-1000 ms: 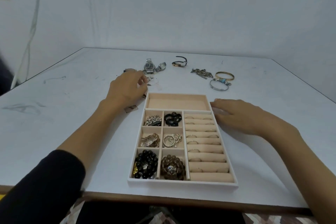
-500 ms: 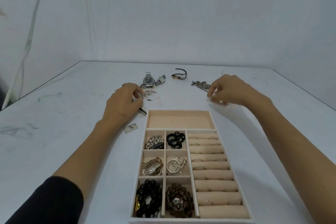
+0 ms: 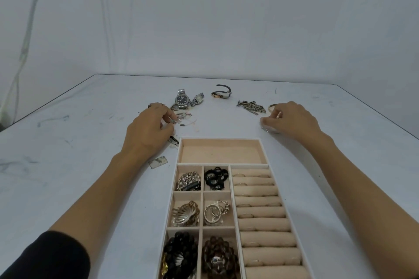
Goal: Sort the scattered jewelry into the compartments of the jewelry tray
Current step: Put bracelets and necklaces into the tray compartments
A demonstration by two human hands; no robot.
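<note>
The jewelry tray (image 3: 221, 139) lies on the near middle of the white table (image 3: 68, 142). Its six small compartments hold chains and bead bracelets, thin rings sit in the ring rolls (image 3: 260, 213) on its right side, and the wide far compartment shows only its lining. Just past the tray's far right corner lies a silver bangle (image 3: 269, 129). The right hand (image 3: 292, 120) reaches over it palm down, fingers curled onto it so that only a sliver of its rim shows under the fingertips. A gold bangle (image 3: 272, 106) peeks out just beyond that hand, beside a pile of chain links (image 3: 250, 106). Off the far left corner, the left hand (image 3: 149, 129) is arched palm down with its fingers bent into a scatter of small loose pieces (image 3: 183, 118); whether it pinches one cannot be told. Farther back lie a steel watch (image 3: 182, 99), a small square watch (image 3: 198, 98) and a black-strap watch (image 3: 222, 93).
</note>
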